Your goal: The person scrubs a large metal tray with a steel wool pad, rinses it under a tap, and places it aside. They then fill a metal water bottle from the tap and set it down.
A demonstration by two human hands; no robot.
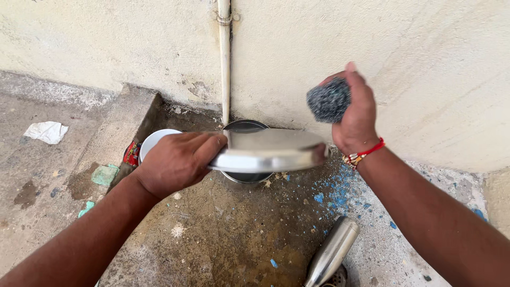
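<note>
Seen from above, two bare arms reach toward a pale, stained wall. The left hand has its grip closed on the near-left rim of a round steel plate, thumb laid over the top, holding it nearly level in the air. The right hand is raised just above the plate's right edge, fingers wrapped firmly around a grey steel-wool scrubber — the scrubber sits clear of the plate, not touching it. A red thread and a beaded band circle the right wrist. Directly beneath the plate stands a steel pot, mostly hidden by it, with only its far rim and a dark strip of its near side showing. Left of the pot, partly covered by the left hand, is a white bowl, and beside that something red, too hidden to identify. A thin white pipe runs down the wall to just behind the pot. The concrete floor is wet and flecked with blue — a steel bottle lies on it at lower right, over a drain grate. A crumpled white scrap lies far left.
</note>
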